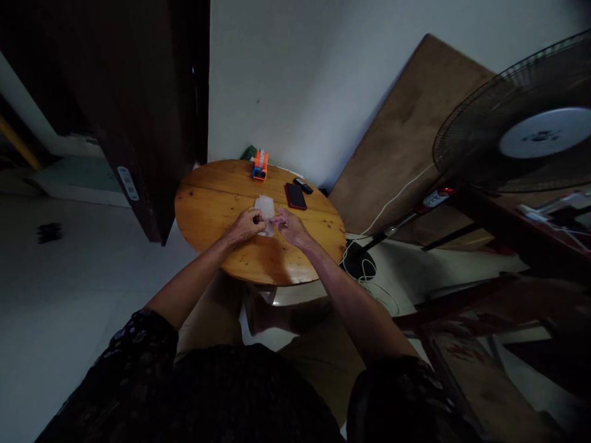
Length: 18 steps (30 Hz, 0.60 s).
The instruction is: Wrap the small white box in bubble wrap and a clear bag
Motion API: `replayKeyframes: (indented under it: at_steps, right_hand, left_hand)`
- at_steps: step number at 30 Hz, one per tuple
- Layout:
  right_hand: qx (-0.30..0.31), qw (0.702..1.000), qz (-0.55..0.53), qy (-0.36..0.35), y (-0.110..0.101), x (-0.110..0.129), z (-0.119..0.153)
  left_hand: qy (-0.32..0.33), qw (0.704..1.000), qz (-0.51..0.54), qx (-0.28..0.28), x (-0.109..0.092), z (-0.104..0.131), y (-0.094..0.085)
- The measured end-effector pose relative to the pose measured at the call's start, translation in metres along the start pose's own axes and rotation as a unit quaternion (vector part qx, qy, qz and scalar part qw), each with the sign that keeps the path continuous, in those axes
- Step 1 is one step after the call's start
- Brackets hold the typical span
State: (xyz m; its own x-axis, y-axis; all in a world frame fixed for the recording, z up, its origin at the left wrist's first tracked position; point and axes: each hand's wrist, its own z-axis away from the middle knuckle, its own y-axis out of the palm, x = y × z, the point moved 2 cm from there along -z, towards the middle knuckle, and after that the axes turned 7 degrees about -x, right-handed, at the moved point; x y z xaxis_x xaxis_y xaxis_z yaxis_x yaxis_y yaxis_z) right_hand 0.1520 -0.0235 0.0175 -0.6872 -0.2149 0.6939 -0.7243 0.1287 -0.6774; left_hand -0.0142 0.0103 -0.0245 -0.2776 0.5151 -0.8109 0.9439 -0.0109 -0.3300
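A pale, translucent rectangular piece (265, 205), like a thin plastic case or packet, lies on the round wooden table (207, 197) under my fingertips. My left hand (248, 226) is closed in a pinch over its lower left part. From the other side, my right hand (290, 227) brings its thumb and fingers together at the lower right edge. The fingertips of both hands almost meet. Whatever is pinched between them is too small and dim to name.
Behind my hands stand an orange and blue tape dispenser (260, 165), a dark phone with a red edge (295, 195) and a small black remote-like object (303, 185). A standing fan (540, 132) and a loose white cable (369, 280) are on the right. A dark door (138, 123) stands left.
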Motion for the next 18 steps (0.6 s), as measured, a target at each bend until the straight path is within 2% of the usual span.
replayKeyframes:
  at_steps: [8,14,18]
  right_hand:
    - [-0.004,1.000,-0.003,-0.016,-0.004,0.004,0.004]
    - [-0.098,0.981,-0.123,0.114,-0.007,-0.015,-0.013]
    - [-0.098,0.964,-0.155,0.191,-0.005,-0.030,-0.031]
  left_hand:
    - [-0.004,1.000,0.000,-0.002,-0.006,0.002,-0.001]
    - [-0.004,1.000,-0.010,0.003,-0.005,0.004,0.000]
    - [0.021,0.999,-0.024,-0.007,-0.004,0.007,0.001]
